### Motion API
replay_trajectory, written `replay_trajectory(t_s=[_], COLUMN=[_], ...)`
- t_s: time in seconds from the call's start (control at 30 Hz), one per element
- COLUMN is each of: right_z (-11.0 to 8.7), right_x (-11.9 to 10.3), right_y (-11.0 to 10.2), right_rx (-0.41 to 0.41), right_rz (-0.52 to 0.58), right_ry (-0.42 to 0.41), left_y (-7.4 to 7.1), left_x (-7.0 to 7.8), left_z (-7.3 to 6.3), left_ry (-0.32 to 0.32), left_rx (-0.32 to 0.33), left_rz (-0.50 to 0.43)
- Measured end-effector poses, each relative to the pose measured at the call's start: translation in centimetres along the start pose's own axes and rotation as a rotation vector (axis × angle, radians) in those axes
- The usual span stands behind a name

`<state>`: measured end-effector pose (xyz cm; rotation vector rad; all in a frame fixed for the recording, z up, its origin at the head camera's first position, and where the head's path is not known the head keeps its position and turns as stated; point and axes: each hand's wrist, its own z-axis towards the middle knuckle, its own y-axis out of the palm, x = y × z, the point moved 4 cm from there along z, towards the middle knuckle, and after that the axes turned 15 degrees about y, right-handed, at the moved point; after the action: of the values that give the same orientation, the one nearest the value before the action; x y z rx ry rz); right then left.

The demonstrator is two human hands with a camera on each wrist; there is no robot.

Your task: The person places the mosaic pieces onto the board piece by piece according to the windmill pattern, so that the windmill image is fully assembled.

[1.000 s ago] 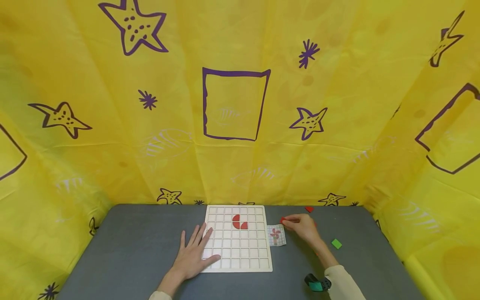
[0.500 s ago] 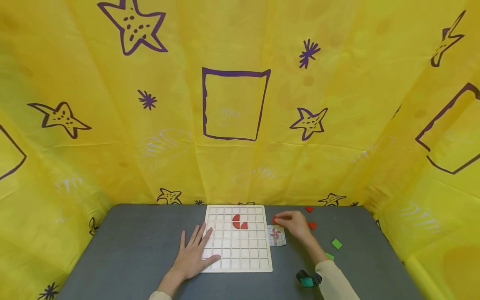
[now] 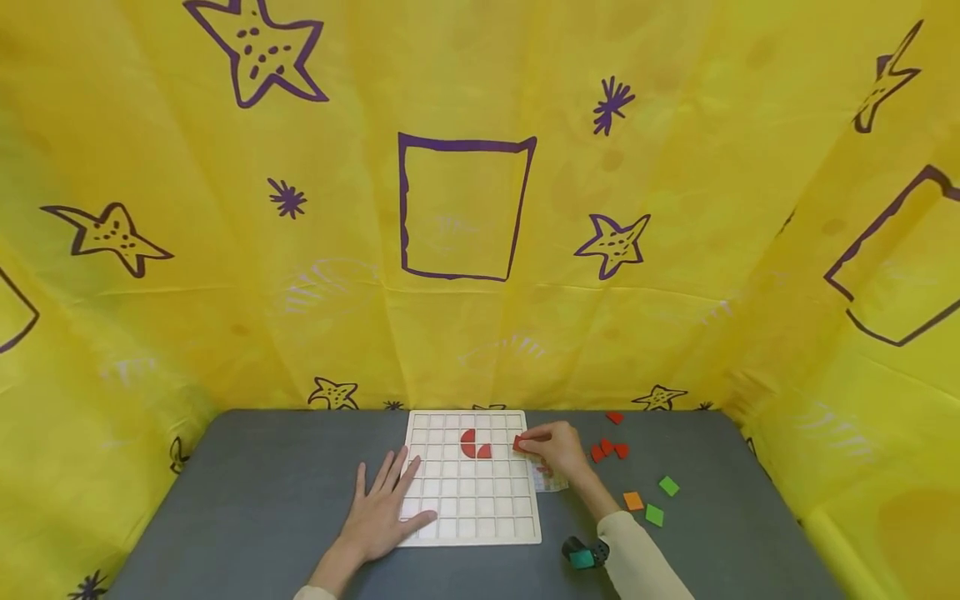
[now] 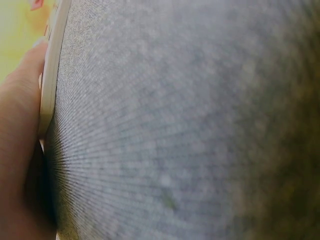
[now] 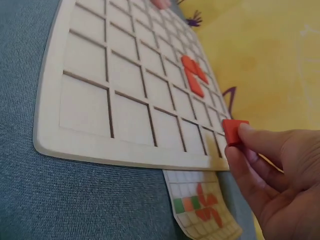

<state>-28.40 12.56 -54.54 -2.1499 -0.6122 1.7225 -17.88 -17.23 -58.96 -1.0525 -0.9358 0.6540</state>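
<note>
A white gridded board (image 3: 487, 504) lies on the table. Three red quarter-round tiles (image 3: 483, 452) sit in neighbouring cells near its far side, also visible in the right wrist view. My left hand (image 3: 381, 510) rests with spread fingers on the board's left edge. Thumb and fingertips of my right hand (image 3: 561, 450) pinch another red tile (image 5: 232, 131) over the board's right border. Its far outline is partly behind the thumb. Beneath that hand, a small printed card (image 5: 202, 202) with a red, green and orange pattern on a grid pokes out from the board's right side.
Several loose red tiles (image 3: 602, 451) lie right of my right hand, one further back. Closer in are an orange square tile (image 3: 633, 501) and green tiles (image 3: 654, 515). A yellow cloth (image 3: 337, 333) with starfish drawings hangs behind the grey table (image 3: 277, 492).
My right hand has moved left with the red tile, from beyond the card to the board's right border. Loose tiles behind the arm now show. My left hand stays on the board.
</note>
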Motion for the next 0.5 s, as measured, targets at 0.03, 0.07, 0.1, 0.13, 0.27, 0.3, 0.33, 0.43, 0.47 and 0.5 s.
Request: replay_trajectory(t_s=[0.03,0.07,0.1,0.13,0.27,0.3,0.33,0.43,0.47,0.5], right_z=[0.1,0.2,0.4,0.5,0.6,0.6,0.6,0.6,0.6,0.6], right_x=[-0.1,-0.2,-0.1,-0.1,-0.3,-0.3,-0.4,-0.7,-0.8,-0.9], right_y=[0.2,0.4,0.6,0.8,1.8,2.1,2.3,2.8,2.9,3.1], right_rx=[0.011,0.018,0.026,0.024,-0.048,-0.068,-0.082,-0.079,-0.071,-0.056], right_rz=[-0.021,-0.035,-0.056,-0.064,-0.031,-0.018,-0.01,-0.04,-0.059,-0.088], right_ry=[-0.015,-0.02,-0.024,-0.025,-0.018,-0.012,-0.003,0.008,0.008,0.005], left_y=[0.0,0.1,0.1,0.1,-0.1,-0.2,-0.3,-0.5,-0.5,-0.6], left_x=[0.0,0.0,0.0,0.1,0.2,0.2,0.2,0.2,0.2,0.2], left_z=[0.0,0.1,0.1,0.1,0.1,0.1,0.1,0.1,0.0,0.0], left_ry=[-0.003,-0.006,-0.006,-0.004,-0.007,-0.007,-0.009,-0.018,-0.021,-0.022], left_rx=[-0.007,-0.017,-0.026,-0.032,-0.041,-0.04,-0.039,-0.049,-0.052,-0.052], left_rz=[-0.001,-0.002,-0.008,-0.014,-0.01,-0.005,-0.002,0.003,-0.001,-0.005])
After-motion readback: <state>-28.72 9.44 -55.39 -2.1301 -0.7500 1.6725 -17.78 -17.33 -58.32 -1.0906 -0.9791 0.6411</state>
